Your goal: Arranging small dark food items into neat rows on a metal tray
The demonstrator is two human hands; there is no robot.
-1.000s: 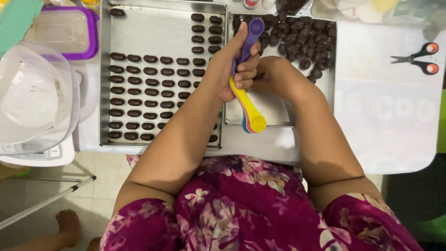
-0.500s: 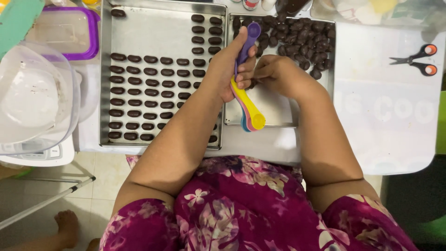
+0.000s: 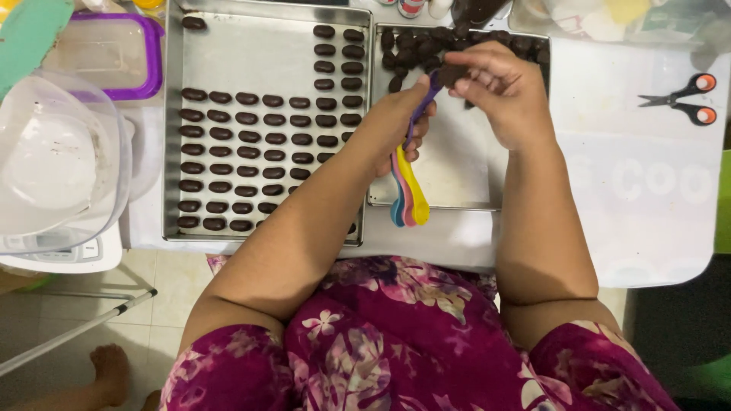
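Note:
My left hand (image 3: 398,122) grips a bunch of coloured measuring spoons (image 3: 409,186), the purple one raised, the yellow, pink and blue ones hanging down. My right hand (image 3: 499,84) pinches a dark brown piece (image 3: 451,74) at the purple spoon's bowl. Both hands hover over a metal tray (image 3: 457,186) with a heap of dark brown dough pieces (image 3: 426,42) at its far end. To the left, a larger metal tray (image 3: 251,46) carries rows of small dark oval pieces (image 3: 251,137).
A clear bowl (image 3: 53,156) stands on a white scale (image 3: 68,255) at the left, behind it a purple-rimmed plastic box (image 3: 114,53). Scissors with orange handles (image 3: 681,103) lie on the white table surface (image 3: 647,198) at the right. A bare foot (image 3: 110,373) shows on the tiled floor.
Both hands have moved up and away from me towards the heap. My right hand now pinches a dark piece at the purple spoon.

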